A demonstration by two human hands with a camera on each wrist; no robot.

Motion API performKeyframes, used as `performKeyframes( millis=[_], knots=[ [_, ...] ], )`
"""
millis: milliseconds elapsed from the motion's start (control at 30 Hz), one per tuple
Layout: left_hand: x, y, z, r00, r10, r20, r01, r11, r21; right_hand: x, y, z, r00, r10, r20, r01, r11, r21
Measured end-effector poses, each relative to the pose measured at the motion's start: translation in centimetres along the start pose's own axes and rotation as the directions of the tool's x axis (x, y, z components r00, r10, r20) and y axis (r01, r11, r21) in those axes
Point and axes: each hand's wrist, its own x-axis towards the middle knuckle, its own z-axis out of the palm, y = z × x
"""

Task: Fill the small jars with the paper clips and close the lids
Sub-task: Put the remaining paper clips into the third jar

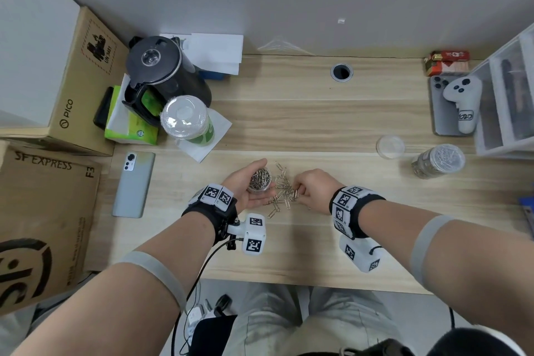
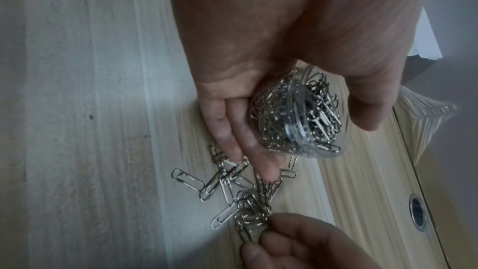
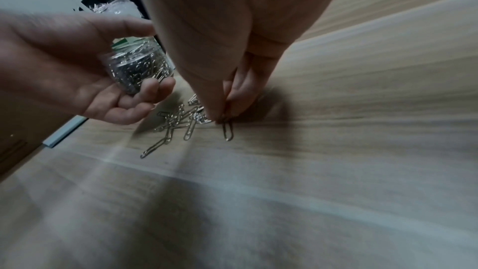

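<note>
My left hand [image 1: 249, 185] holds a small clear jar [image 1: 261, 179] packed with silver paper clips, its mouth open and tipped toward the right; the jar [image 2: 300, 118] lies between thumb and fingers. A scatter of loose paper clips [image 1: 282, 188] lies on the wooden desk just right of it. My right hand [image 1: 310, 186] pinches a bunch of those clips [image 2: 252, 212] at the desk surface; the fingertips [image 3: 227, 107] press together on them. A second jar [image 1: 439, 160], full and lidded, stands at the right. A loose clear lid [image 1: 390, 146] lies beside it.
A grey phone [image 1: 133, 183], cardboard boxes [image 1: 49, 211], a black kettle [image 1: 164, 72] and a lidded plastic cup [image 1: 187, 121] crowd the left. White drawers [image 1: 508, 101], a controller [image 1: 463, 101] and a cable hole [image 1: 341, 72] sit to the right and back.
</note>
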Motion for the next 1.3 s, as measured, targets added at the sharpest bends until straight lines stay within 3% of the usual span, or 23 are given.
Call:
performKeyframes(
  millis=[267, 533, 733, 1033, 1300],
  knots=[
    [0.0, 0.3, -1.1, 0.999, 0.022, -0.035, -0.024, 0.999, -0.044, 0.9, -0.4, -0.4, 1.000, 0.030, 0.002, -0.030, 0.998, -0.048],
    [0.0, 0.2, -2.3, 0.998, 0.029, -0.049, -0.032, 0.998, -0.059, 2.3, -2.2, 0.3, 0.999, -0.024, -0.040, 0.024, 1.000, 0.006],
    [-0.1, 0.4, -3.1, 0.997, 0.039, -0.062, -0.043, 0.997, -0.067, 2.2, -1.4, 0.2, 0.997, -0.054, -0.048, 0.050, 0.995, -0.092],
    [0.1, -0.1, -3.9, 0.997, 0.017, -0.077, -0.023, 0.997, -0.078, 3.3, -2.5, 1.1, 0.995, -0.087, -0.058, 0.086, 0.996, -0.015],
    [0.3, -0.2, -3.8, 0.998, 0.014, -0.067, -0.019, 0.996, -0.083, 2.6, -3.8, 2.1, 0.984, -0.140, -0.107, 0.117, 0.974, -0.195]
  ],
)
